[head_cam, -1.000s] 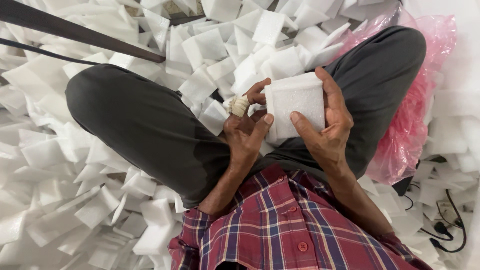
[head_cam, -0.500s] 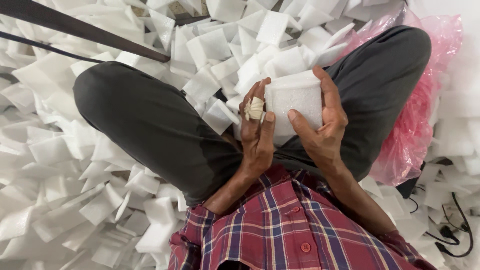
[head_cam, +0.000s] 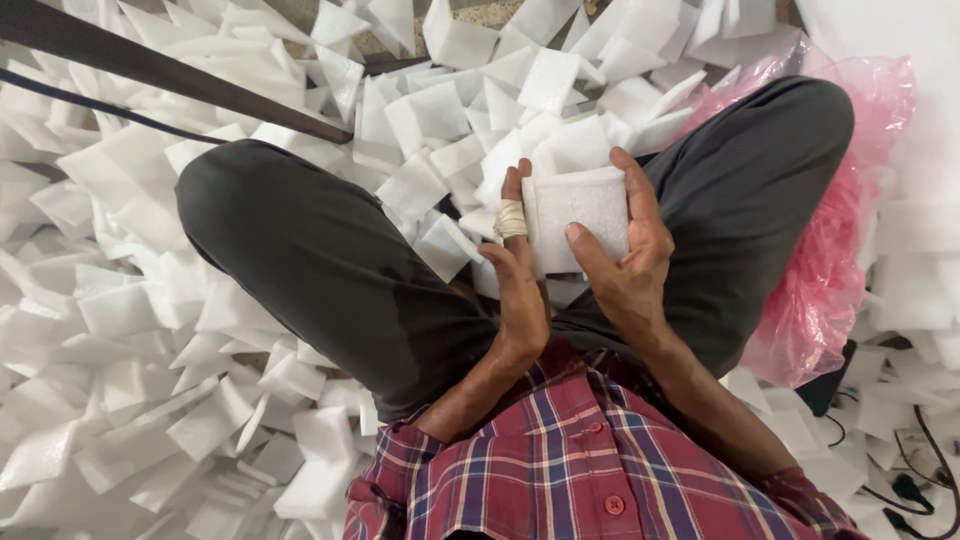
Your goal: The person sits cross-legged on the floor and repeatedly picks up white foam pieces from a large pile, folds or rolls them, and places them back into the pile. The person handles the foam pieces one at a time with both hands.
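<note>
Left hand (head_cam: 522, 290) and right hand (head_cam: 628, 268) both closed on 1 white foam stack (head_cam: 578, 222), held over the lap, at 12 o'clock from the wrists. Standing up tall, 12 to 6. Gripped from 9 and 3, equally near

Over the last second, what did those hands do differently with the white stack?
The left hand slid from below the foam stack up along its left edge, bandaged finger upright against it. The right hand kept its grip; the stack stayed above the lap.
</note>
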